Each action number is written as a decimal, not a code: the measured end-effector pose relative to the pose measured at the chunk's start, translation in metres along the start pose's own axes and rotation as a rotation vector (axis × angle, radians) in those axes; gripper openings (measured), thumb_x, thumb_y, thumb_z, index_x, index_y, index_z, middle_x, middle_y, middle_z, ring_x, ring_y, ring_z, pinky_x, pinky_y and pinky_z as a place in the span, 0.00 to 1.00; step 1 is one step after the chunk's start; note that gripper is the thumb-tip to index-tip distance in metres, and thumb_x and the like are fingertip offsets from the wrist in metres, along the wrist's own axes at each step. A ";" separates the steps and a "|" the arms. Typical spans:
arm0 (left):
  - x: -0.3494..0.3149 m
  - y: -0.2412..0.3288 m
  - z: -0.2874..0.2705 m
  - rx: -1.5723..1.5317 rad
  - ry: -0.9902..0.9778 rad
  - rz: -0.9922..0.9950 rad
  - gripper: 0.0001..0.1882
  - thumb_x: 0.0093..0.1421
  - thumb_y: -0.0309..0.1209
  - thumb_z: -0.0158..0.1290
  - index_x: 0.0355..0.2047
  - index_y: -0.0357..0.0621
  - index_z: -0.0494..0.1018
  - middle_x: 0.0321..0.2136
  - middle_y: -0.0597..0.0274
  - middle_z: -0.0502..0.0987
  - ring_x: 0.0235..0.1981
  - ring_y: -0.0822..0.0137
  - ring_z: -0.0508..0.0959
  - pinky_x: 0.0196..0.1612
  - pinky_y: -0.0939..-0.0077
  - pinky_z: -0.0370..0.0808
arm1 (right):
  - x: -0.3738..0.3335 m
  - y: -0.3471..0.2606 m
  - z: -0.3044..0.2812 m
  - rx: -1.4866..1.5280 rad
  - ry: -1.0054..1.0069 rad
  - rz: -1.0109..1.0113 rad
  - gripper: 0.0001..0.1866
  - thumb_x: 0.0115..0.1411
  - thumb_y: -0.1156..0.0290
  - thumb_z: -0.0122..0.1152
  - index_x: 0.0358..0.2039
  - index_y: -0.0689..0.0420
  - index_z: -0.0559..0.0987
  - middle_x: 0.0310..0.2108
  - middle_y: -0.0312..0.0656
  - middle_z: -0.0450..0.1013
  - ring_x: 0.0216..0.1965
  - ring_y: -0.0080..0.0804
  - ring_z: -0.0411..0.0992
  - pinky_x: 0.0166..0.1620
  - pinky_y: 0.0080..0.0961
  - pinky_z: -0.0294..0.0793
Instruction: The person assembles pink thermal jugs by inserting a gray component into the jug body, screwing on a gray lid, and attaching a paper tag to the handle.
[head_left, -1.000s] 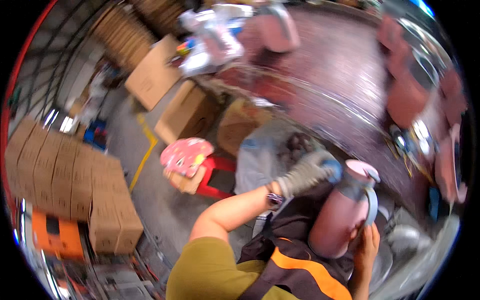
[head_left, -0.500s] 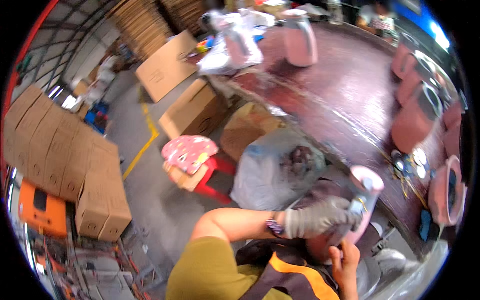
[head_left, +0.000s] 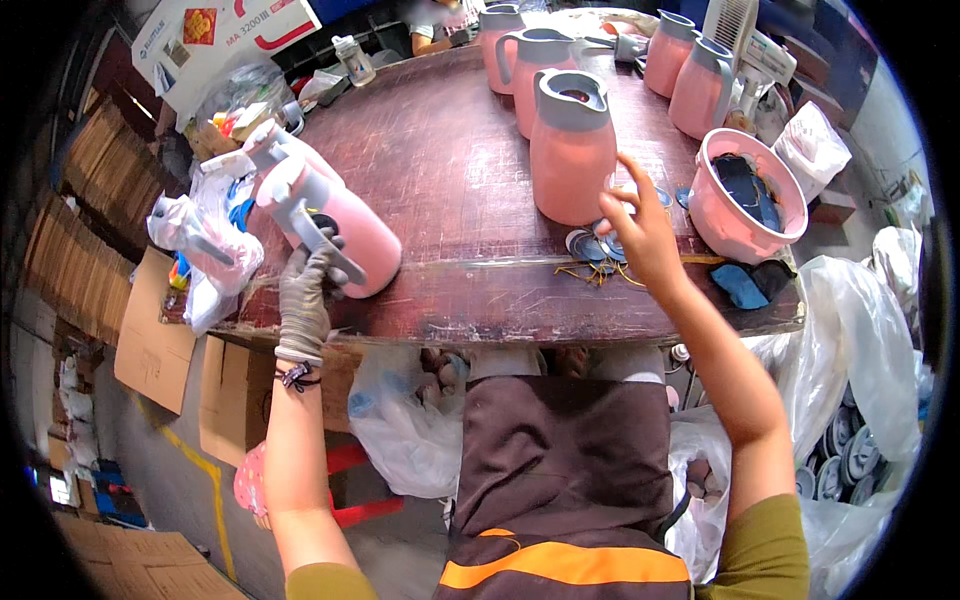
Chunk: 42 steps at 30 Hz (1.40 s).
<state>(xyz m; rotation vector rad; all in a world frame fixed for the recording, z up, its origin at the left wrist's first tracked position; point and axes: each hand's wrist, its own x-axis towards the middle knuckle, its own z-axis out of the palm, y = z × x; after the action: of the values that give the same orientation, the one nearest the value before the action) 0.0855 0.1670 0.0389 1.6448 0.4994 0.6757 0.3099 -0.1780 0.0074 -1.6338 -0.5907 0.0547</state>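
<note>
Positioning, apparently, left-side jug (head_left: pixel 368 240) | left hand (head_left: pixel 308 290) curled round handle (head_left: pixel 343 262); right hand (head_left: pixel 643 225) empty, half-open beside upper-centre jug (head_left: pixel 572 165) | next likely needs steady footing

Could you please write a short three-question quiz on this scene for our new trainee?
1. What is the grey-gloved left hand holding?
A) a clear plastic bottle
B) a pink jug with a grey handle
C) a sheet of brown cardboard

2. True or false: the right hand is bare.

3. Fill in the missing word: as the person sees it, the round pink tub stands toward the ____ end of the dark red table.

Key: 1. B; 2. True; 3. right
</note>
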 end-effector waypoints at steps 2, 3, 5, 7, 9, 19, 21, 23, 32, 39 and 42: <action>0.017 -0.014 -0.011 0.076 0.142 -0.028 0.15 0.63 0.34 0.52 0.46 0.39 0.72 0.34 0.65 0.78 0.25 0.79 0.76 0.24 0.86 0.68 | 0.044 -0.008 0.003 -0.377 0.069 -0.117 0.34 0.58 0.59 0.59 0.64 0.47 0.59 0.40 0.50 0.76 0.43 0.49 0.75 0.47 0.40 0.72; 0.017 -0.016 -0.012 0.120 0.226 -0.047 0.15 0.63 0.33 0.52 0.48 0.39 0.71 0.34 0.65 0.78 0.25 0.77 0.76 0.23 0.85 0.68 | 0.070 -0.003 -0.001 -0.452 0.067 -0.129 0.34 0.57 0.59 0.60 0.63 0.46 0.60 0.42 0.51 0.75 0.44 0.50 0.74 0.48 0.40 0.71; 0.000 -0.011 0.001 0.243 0.373 0.137 0.17 0.63 0.31 0.50 0.50 0.36 0.68 0.36 0.65 0.74 0.34 0.77 0.73 0.34 0.83 0.70 | 0.110 0.010 -0.005 -0.600 0.061 -0.157 0.33 0.55 0.59 0.62 0.61 0.45 0.62 0.45 0.51 0.73 0.46 0.52 0.72 0.48 0.41 0.71; -0.007 -0.043 -0.016 0.377 0.392 0.292 0.14 0.64 0.29 0.49 0.49 0.37 0.69 0.36 0.66 0.73 0.35 0.78 0.70 0.39 0.83 0.69 | 0.116 0.014 0.007 -0.701 0.059 -0.132 0.33 0.53 0.59 0.64 0.59 0.45 0.64 0.49 0.51 0.70 0.49 0.50 0.71 0.50 0.41 0.70; -0.039 -0.021 0.027 0.259 0.157 0.140 0.11 0.64 0.28 0.49 0.46 0.39 0.72 0.35 0.67 0.73 0.35 0.77 0.71 0.40 0.83 0.69 | 0.119 0.015 0.015 -0.764 0.155 -0.197 0.33 0.52 0.58 0.65 0.59 0.45 0.65 0.54 0.50 0.65 0.53 0.48 0.68 0.51 0.41 0.69; -0.059 -0.028 0.079 0.349 -0.299 -0.039 0.13 0.62 0.32 0.54 0.43 0.37 0.75 0.35 0.67 0.76 0.36 0.77 0.72 0.42 0.80 0.72 | 0.154 0.064 0.060 -0.454 0.139 0.272 0.60 0.40 0.40 0.71 0.66 0.56 0.52 0.64 0.64 0.49 0.63 0.58 0.56 0.62 0.45 0.60; -0.065 -0.025 0.091 0.331 -0.330 -0.151 0.14 0.61 0.33 0.55 0.44 0.37 0.74 0.34 0.69 0.76 0.34 0.78 0.72 0.40 0.81 0.72 | 0.159 0.091 0.073 -0.341 0.344 0.112 0.59 0.40 0.44 0.73 0.66 0.59 0.52 0.62 0.67 0.50 0.63 0.59 0.55 0.62 0.43 0.61; -0.071 -0.043 0.085 0.287 -0.359 -0.268 0.14 0.61 0.33 0.55 0.44 0.38 0.75 0.33 0.70 0.75 0.34 0.78 0.72 0.39 0.83 0.71 | 0.173 0.096 0.089 -0.122 0.503 0.237 0.58 0.40 0.51 0.76 0.65 0.60 0.52 0.63 0.65 0.48 0.62 0.57 0.57 0.62 0.42 0.61; -0.060 -0.059 0.063 -0.387 -0.298 -0.596 0.29 0.61 0.51 0.50 0.51 0.39 0.70 0.44 0.56 0.75 0.44 0.62 0.75 0.48 0.68 0.72 | 0.082 0.066 0.087 0.694 -0.139 0.174 0.23 0.60 0.67 0.59 0.53 0.66 0.71 0.49 0.45 0.72 0.49 0.31 0.70 0.55 0.30 0.66; -0.112 -0.061 0.117 -0.570 -0.346 -0.699 0.32 0.61 0.51 0.48 0.57 0.39 0.65 0.53 0.51 0.72 0.56 0.58 0.69 0.61 0.58 0.63 | -0.099 0.051 -0.079 0.470 -0.528 0.295 0.23 0.57 0.64 0.64 0.51 0.62 0.73 0.46 0.38 0.72 0.48 0.28 0.69 0.54 0.30 0.67; -0.131 -0.075 0.134 -0.562 -0.542 -0.729 0.21 0.59 0.32 0.51 0.52 0.40 0.69 0.31 0.64 0.77 0.31 0.71 0.76 0.36 0.77 0.74 | -0.143 0.045 -0.127 0.066 -0.316 0.145 0.18 0.60 0.65 0.61 0.48 0.61 0.75 0.45 0.40 0.73 0.48 0.26 0.69 0.52 0.28 0.69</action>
<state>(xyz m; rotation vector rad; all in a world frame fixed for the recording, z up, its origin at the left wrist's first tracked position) 0.0833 -0.0036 -0.0690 0.9429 0.4160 -0.1763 0.2484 -0.3535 -0.0570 -1.6128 -0.7009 0.4412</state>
